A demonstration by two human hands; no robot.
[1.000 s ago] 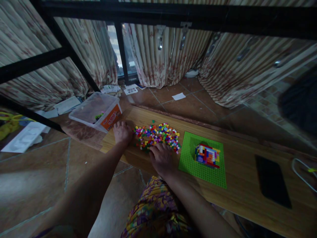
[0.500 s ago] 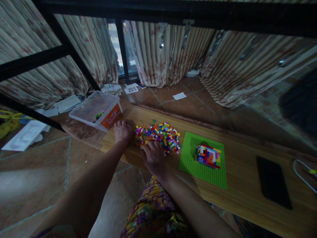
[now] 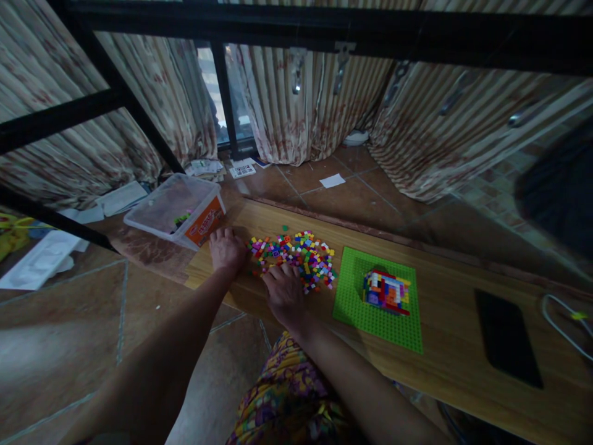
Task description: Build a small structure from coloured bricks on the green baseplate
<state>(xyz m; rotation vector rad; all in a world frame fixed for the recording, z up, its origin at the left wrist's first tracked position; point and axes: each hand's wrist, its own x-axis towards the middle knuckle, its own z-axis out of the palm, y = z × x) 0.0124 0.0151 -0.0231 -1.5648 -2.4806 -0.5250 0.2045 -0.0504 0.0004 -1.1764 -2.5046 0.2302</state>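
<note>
Your right hand (image 3: pixel 284 292) was at the little bricks (image 3: pixel 315 254).
Your left hand (image 3: pixel 227 250) sat beside them; I couldn't tell if either hand held any.

On my feed, the right hand (image 3: pixel 284 293) has slid left along the loose bricks (image 3: pixel 317 262), uncovering some to its right.

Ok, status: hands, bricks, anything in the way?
Left hand beside the loose bricks; right hand at their near edge, grip hidden. Brick model on green baseplate, to the right. No obstruction visible between hands and bricks.
</note>
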